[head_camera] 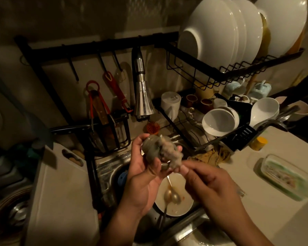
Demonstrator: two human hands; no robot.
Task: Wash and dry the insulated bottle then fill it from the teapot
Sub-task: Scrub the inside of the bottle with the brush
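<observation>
Over the sink, my left hand (pixel 142 176) grips a rounded grey-green piece (pixel 150 148); it is blurred, and I cannot tell whether it is the insulated bottle seen end-on or its cap. A foamy grey scrubber (pixel 171 154) lies against its right side. My right hand (pixel 212 189) pinches the lower end of that scrubber with its fingertips. No teapot can be made out for certain; pale blue and yellow crockery (pixel 233 86) stands under the upper rack.
Below my hands the steel sink (pixel 108 169) holds a dirty white plate (pixel 181 208) with two spoons. The tap head (pixel 142 100) hangs above. A rack of white bowls (pixel 219 121) stands right, a white cutting board (pixel 60 192) left, a plastic box (pixel 286 176) on the counter.
</observation>
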